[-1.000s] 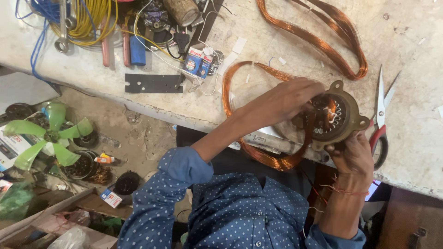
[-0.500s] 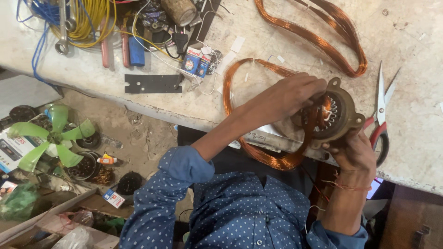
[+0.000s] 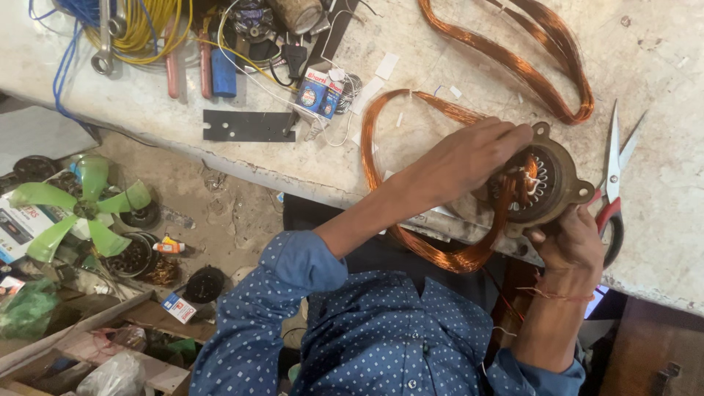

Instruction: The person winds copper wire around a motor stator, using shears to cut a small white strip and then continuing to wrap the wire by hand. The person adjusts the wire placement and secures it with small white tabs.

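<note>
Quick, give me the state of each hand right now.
Left hand: fingers curled on the copper wire coil at the motor stator.
Right hand: closed, gripping the motor stator's lower edge.

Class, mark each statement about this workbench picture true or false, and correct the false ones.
1. The left hand rests on the round motor stator. True.
2. The right hand holds the scissors. False: it grips the stator's edge; the scissors lie on the bench.
3. A copper wire coil hangs over the bench edge. True.
4. The fan blade on the floor is red. False: it is green.
</note>
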The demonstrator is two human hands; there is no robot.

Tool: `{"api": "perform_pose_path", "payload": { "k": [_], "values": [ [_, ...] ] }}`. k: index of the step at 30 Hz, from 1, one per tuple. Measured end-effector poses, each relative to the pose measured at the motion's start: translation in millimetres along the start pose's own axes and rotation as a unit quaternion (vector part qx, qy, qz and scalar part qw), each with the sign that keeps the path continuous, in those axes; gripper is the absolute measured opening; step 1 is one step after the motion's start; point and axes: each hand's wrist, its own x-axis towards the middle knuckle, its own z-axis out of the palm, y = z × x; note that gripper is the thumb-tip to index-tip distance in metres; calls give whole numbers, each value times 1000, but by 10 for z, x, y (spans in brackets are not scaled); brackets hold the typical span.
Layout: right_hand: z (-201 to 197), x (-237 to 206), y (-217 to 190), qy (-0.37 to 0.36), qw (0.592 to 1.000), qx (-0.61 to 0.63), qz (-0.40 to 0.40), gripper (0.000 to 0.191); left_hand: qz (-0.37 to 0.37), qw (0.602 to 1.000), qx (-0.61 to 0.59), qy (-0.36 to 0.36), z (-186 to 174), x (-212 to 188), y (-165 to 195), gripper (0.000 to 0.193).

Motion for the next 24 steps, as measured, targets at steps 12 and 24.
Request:
{"api": "perform_pose_path", "payload": {
  "k": [12,24],
  "values": [
    [254,-15,-129,-68,994,86,17,52,-29,1000,3,-8,43,26,116,44],
    [593,-92,-84,39,994,105,-15,42,23,989,141,30,-173,-174,233,36]
  ]
}}
